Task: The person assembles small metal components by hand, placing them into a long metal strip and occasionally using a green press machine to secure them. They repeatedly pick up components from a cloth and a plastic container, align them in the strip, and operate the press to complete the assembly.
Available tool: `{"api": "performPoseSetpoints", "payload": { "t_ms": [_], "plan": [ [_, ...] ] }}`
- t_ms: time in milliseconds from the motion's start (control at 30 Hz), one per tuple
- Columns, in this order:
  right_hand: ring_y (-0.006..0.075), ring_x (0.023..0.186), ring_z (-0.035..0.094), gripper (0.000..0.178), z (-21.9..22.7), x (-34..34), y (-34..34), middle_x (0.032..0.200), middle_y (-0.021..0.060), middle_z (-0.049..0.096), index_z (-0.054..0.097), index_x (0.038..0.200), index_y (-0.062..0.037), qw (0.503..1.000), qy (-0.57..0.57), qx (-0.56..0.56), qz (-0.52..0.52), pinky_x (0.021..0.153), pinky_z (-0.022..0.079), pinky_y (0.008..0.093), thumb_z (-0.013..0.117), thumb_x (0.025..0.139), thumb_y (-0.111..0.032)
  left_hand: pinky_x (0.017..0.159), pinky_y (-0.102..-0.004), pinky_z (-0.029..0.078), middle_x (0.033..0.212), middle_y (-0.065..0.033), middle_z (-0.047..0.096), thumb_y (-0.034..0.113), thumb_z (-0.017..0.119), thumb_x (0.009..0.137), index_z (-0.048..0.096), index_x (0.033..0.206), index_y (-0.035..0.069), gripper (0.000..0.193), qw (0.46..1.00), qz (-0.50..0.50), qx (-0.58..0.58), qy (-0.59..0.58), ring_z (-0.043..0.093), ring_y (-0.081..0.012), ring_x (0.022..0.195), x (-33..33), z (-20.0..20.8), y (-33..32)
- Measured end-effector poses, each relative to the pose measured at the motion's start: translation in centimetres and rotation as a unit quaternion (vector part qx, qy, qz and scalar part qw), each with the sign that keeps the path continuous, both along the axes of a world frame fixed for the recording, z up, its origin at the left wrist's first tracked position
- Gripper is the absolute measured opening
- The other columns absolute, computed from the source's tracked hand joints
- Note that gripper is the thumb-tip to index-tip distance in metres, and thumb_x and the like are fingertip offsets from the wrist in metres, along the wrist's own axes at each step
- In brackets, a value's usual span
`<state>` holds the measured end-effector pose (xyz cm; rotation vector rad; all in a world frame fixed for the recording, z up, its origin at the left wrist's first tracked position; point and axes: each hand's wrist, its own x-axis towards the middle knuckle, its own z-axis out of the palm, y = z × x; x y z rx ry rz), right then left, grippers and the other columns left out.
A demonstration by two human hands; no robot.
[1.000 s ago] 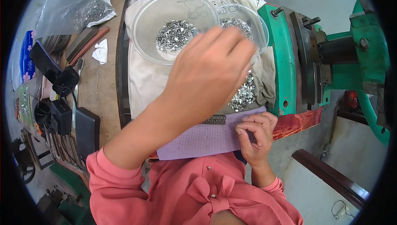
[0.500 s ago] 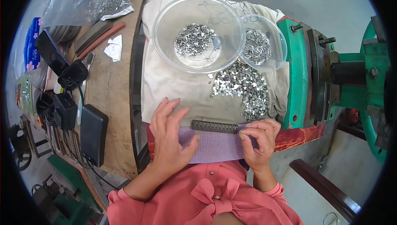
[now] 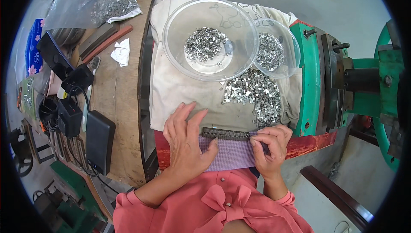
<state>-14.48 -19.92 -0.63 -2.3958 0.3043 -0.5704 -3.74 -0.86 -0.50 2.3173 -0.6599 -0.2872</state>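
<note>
Head view: both hands down at near edge of work area, one by each end of a dark strip [image 3: 226, 134].
Change, L hand [image 3: 186, 143]: a sec ago blurred up over the large clear bowl [image 3: 233, 19] & small clear bowl [image 3: 292, 64]; now back low, by strip's L end. Since the last half sec its thumb has come in a bit, tip now about at strip's near edge.
Change, R hand [image 3: 272, 145]: pose abt same; strip's R end now right by its fingertips, was apart a sec ago.
Meaning: reach prob. over for now; work seems back at the strip, not the bowls.
L fingers: spread, wide gap btwn thumb & forefinger, w/ strip's L end partly in that gap. Forefinger past strip's far side, over pale cloth [image 3: 182, 98]. Nothing seen pinched; thumb contact w/ strip can't be told.
R fingers: curled in, thumb & forefinger tips close together at strip's R end. Can't tell if they pinch it, touch it or hold some tiny bit.
Strip: segmented, lying crosswise, slight tilt down to R, along far edge of purple cloth [image 3: 231, 158], btwn hands.
Metal bits: loose pile [image 3: 267, 104] on pale cloth, beyond strip & R hand; more bits in both bowls.
R side: green machine [image 3: 310, 91] just beside pale cloth, clear of both hands.
</note>
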Motion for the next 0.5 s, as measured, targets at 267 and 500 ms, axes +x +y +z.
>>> {"api": "performPoseSetpoints", "payload": {
  "t_ms": [267,500],
  "plan": [
    [0.0256,0.095,0.051,0.021,-0.03,0.06,0.04,0.095,0.0006,0.066,0.072,0.089,-0.0134,1.000,0.002,0.000,-0.003,0.085,0.040,0.0361,0.081,0.072,-0.005,0.113,-0.0521,0.020,0.146,-0.0182,0.039,0.014,0.075,0.069,0.048,0.138,0.007,0.074,1.000,0.004,0.009,0.004,0.031,-0.0398,0.140,0.14,0.21,-0.05],
    [0.0253,0.094,0.052,0.021,0.00,0.16,0.03,0.094,0.0002,0.066,0.072,0.088,-0.0134,1.000,0.004,-0.004,-0.003,0.085,0.039,0.0358,0.081,0.072,-0.005,0.113,-0.0529,0.018,0.145,-0.0155,0.038,0.016,0.077,0.070,0.047,0.138,0.010,0.075,1.000,0.003,0.003,0.009,0.029,-0.0402,0.140,0.21,0.20,-0.13]
  ]
}}
